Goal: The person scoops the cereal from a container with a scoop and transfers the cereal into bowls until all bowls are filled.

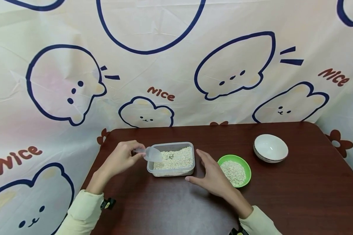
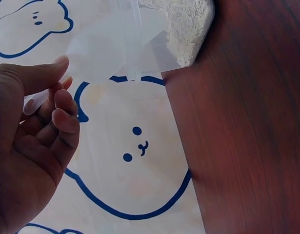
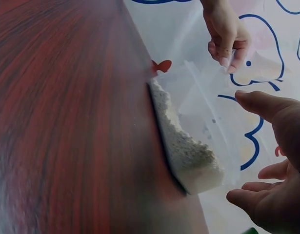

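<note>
My left hand [image 1: 125, 157] pinches the handle of a translucent plastic scoop [image 1: 153, 154], whose bowl is over the left end of a clear rectangular container [image 1: 171, 174]. Pale oat flakes [image 1: 179, 158] partly fill that container, with a few dark specks on top. Beside the container's right end is my right hand [image 1: 210, 174], thumb and fingers spread, with nothing between them. In the left wrist view the thumb and curled fingers of the left hand [image 2: 37, 122] close on the scoop's handle. The right wrist view has the right hand [image 3: 276, 161] near the container wall [image 3: 203, 180].
A green plate [image 1: 247, 173] of oat flakes lies just right of my right hand, partly behind it. Farther back on the right stands a white bowl [image 1: 270, 148]. The brown wooden table [image 1: 164, 209] meets a cartoon-printed cloth [image 1: 182, 81] behind and at the left.
</note>
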Available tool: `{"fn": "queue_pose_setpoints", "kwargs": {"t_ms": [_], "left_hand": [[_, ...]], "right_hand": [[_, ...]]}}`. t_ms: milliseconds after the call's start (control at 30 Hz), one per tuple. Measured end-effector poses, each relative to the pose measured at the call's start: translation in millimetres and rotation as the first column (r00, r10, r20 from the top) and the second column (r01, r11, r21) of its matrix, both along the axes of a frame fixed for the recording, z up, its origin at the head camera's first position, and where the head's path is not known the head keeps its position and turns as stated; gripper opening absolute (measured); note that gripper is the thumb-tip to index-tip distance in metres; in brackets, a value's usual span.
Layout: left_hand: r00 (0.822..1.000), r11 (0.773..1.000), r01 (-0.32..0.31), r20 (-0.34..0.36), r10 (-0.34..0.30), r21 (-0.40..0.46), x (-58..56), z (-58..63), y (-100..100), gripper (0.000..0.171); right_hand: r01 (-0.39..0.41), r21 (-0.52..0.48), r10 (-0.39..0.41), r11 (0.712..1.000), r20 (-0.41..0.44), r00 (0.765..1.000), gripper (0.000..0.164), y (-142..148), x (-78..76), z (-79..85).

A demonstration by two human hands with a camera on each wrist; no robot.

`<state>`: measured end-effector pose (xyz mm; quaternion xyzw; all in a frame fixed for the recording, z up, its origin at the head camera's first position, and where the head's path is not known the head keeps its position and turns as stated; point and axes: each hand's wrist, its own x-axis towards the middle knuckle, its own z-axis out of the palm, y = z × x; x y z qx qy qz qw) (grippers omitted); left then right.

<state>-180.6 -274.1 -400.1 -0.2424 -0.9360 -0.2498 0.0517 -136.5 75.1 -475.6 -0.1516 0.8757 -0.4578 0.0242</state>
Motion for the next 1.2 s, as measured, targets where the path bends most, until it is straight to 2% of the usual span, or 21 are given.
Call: {"fn": "queue_pose_setpoints", "kwargs": {"t_ms": [167,333,533,700,833,1033,1200], "left_hand": [[1.000,1.000,0.018,0.007,-0.018,-0.012,-1.9,-5.0,5.4,0.011],[0.999,1.000,0.027,0.036,-0.027,0.002,-3.8,-15.6,12.0,0.014],[0.997,0.997,0.037,0.070,-0.041,0.070,-6.4,-29.2,23.0,0.015],[0.996,0.991,0.044,0.071,-0.053,0.130,-7.9,-32.7,31.2,0.014],[0.996,0.987,0.033,0.071,-0.045,0.154,-7.2,-34.9,32.6,0.012],[0.994,0.980,0.026,0.094,-0.046,0.195,-6.0,-44.4,36.8,0.010],[0.996,0.974,0.024,0.082,-0.043,0.225,-6.4,-48.0,43.9,0.013]], "right_hand": [[-0.021,-0.075,0.024,0.997,0.031,0.999,0.110,-9.2,-3.7,-8.5],[-0.027,-0.138,0.034,0.990,0.043,0.999,0.110,-15.2,-6.4,-16.0],[0.009,-0.155,0.004,0.988,0.083,0.997,0.106,-17.2,-7.2,-20.1],[0.026,-0.182,-0.007,0.983,0.105,0.994,0.099,-16.5,-7.9,-20.6],[0.029,-0.183,-0.011,0.983,0.100,0.995,0.097,-16.1,-9.3,-22.6],[0.030,-0.176,-0.012,0.984,0.098,0.995,0.096,-17.0,-10.3,-22.7],[0.025,-0.162,-0.012,0.987,0.084,0.996,0.095,-18.8,-11.2,-22.3]]}}
